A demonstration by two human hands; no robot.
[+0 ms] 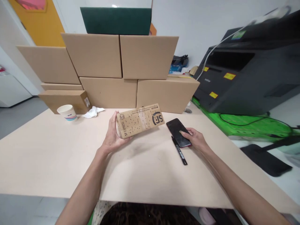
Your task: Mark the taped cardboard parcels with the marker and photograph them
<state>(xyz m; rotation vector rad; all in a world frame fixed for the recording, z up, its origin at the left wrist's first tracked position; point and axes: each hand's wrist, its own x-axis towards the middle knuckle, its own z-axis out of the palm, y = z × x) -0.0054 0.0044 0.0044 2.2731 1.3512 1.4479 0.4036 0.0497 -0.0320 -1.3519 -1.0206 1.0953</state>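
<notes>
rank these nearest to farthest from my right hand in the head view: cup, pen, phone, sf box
1. phone, in the right hand
2. pen, beside the phone
3. sf box, in the left hand
4. cup, far left

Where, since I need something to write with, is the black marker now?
In the head view, the black marker lies on the table, right of center, on the near side of the phone in the right hand.

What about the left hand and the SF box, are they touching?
Touching: the head view shows the left hand holding one end of the SF box.
</notes>
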